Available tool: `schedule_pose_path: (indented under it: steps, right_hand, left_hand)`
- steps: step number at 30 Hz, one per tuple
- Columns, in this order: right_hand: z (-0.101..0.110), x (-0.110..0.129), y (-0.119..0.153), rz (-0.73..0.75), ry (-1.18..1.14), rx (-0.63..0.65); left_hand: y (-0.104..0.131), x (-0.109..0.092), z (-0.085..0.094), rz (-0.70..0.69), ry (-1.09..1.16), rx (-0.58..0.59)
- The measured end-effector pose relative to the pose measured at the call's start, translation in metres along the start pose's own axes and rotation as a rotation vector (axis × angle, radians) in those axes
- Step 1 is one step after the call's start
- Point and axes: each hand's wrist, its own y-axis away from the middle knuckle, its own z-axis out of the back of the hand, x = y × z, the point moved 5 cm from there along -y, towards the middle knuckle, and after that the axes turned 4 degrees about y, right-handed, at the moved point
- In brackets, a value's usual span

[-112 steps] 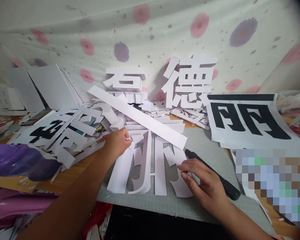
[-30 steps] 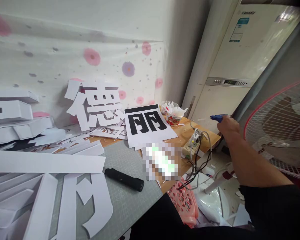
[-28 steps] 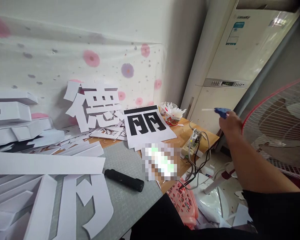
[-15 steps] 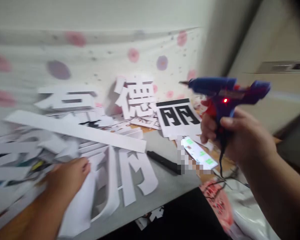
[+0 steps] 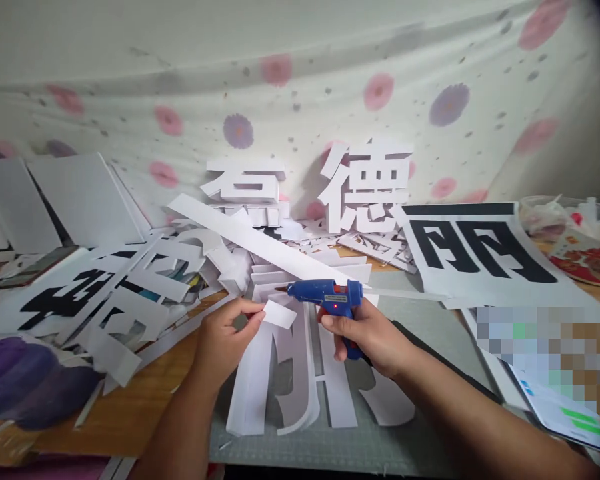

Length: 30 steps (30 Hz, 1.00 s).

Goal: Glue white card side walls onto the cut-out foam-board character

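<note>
Between thumb and fingers, my left hand (image 5: pixel 230 337) pinches a small white foam-board piece (image 5: pixel 280 315). My right hand (image 5: pixel 365 333) is wrapped round the grip of a blue hot glue gun (image 5: pixel 315 291). A red light glows on the gun, and its nozzle points left, just above the small piece. I cannot tell whether the nozzle touches it. Below both hands, a large white cut-out character (image 5: pixel 340 393) lies on the grey cutting mat (image 5: pixel 430 440), with raised side strips on its left part. A long white strip (image 5: pixel 250 233) slants behind the gun.
Two raised white characters, one on the left (image 5: pixel 245 183) and one on the right (image 5: pixel 367 187), stand against the flowered cloth (image 5: pixel 280 100). A printed black character sheet (image 5: pixel 475 257) lies at right, near a phone (image 5: pixel 575 420). Foam-board scraps (image 5: pixel 130 320) cover the left side.
The glue gun has come from the raised right side to the middle, over the mat. My left hand now holds a small white piece up near the nozzle. The view has shifted left.
</note>
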Motion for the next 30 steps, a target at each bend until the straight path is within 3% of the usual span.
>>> schedule_pose_path:
  steps: [8, 30]
  right_hand:
    - [0.003, -0.01, 0.008, -0.094, -0.024, 0.016]
    - [-0.002, -0.013, 0.012, -0.071, -0.041, 0.081]
  left_hand:
    - [0.004, 0.02, -0.008, 0.054, 0.284, 0.059]
    - [0.007, 0.013, -0.004, 0.041, 0.467, 0.042]
